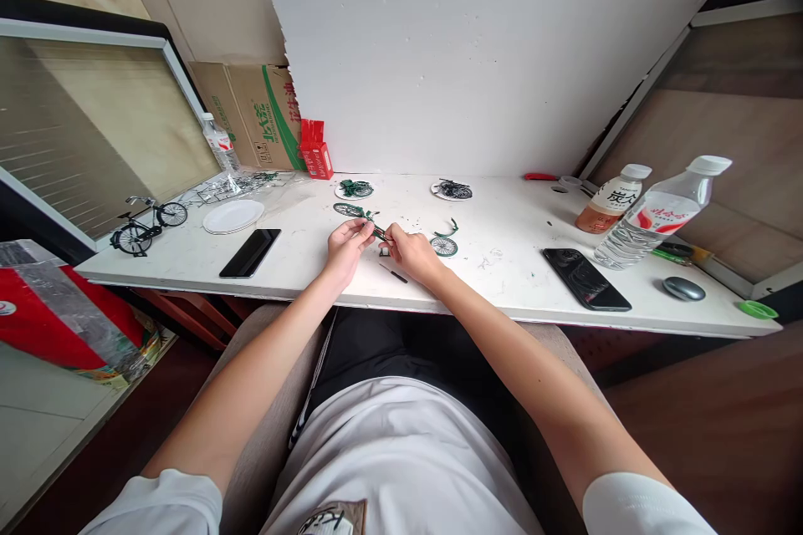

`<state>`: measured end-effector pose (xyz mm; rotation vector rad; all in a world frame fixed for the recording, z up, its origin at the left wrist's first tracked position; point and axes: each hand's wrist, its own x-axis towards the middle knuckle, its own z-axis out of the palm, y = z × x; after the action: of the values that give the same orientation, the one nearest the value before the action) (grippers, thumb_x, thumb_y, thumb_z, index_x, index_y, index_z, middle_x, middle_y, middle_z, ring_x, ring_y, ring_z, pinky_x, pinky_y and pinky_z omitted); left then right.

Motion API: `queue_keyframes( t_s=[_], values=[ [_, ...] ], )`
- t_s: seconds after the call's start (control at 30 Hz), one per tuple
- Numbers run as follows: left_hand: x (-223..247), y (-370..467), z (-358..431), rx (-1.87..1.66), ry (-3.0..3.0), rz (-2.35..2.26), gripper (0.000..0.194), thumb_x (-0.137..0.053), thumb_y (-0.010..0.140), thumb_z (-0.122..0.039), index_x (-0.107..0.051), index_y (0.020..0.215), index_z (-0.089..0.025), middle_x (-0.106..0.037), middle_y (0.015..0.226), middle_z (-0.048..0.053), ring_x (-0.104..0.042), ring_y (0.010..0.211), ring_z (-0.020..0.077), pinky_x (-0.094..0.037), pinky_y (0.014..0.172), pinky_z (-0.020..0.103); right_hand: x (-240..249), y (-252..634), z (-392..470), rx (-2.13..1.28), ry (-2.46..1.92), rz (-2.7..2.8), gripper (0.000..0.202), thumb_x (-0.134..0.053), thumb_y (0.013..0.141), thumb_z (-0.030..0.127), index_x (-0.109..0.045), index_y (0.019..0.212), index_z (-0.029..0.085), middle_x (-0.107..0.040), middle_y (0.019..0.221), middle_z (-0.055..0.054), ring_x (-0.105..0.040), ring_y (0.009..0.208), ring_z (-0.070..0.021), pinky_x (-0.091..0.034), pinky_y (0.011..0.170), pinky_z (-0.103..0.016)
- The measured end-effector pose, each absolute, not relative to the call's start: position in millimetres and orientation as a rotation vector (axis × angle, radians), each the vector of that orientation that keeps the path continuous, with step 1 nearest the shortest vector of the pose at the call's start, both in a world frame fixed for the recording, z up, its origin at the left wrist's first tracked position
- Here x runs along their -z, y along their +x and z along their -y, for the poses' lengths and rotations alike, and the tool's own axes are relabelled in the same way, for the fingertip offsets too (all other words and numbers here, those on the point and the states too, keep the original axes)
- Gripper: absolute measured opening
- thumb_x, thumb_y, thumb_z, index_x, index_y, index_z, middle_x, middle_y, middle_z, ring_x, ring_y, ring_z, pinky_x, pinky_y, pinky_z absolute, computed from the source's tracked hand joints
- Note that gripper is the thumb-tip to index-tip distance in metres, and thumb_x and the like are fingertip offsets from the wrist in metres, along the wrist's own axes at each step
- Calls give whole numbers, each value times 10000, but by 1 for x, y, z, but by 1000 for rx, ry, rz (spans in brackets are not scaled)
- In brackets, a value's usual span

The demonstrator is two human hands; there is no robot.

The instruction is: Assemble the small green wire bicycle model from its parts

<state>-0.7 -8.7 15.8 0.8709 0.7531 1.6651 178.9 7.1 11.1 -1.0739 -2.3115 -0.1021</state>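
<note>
Both forearms reach forward, meeting near the worktop's point(502, 284) front edge. The left hand point(346, 244) and right hand point(411, 251) pinch a small green part point(378, 231) between their fingertips, just above the surface.

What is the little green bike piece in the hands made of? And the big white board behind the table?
The green bike piece, pinched by the left hand and right hand, looks like thin painted metal or plastic; it is too small to tell. The white board looks like matte foam: its edge is chipped and its face pitted.
</note>
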Motion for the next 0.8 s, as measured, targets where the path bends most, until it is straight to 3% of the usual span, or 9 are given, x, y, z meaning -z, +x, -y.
queue_keyframes(
  t_s=[0.63,0.8],
  values=[
    [-15,-1,6,-1617,755,-671,322,-977,697,-154,-731,904,-147,-719,946,32,-691,917,144,-562,922,314,-8,181,-9,254,-1080,2277,145,-424,1067,208,-568,1084,221,-756,807,-45,-610,606,-204,-273,601,-279],
    [-19,1,8,-1616,760,-691,298,-961,725,-142,-710,886,-151,-728,949,40,-695,940,153,-554,954,333,-8,181,-10,183,-1066,2253,166,-400,1119,304,-542,1119,217,-712,748,-33,-586,562,-198,-269,582,-268]
  ],
)
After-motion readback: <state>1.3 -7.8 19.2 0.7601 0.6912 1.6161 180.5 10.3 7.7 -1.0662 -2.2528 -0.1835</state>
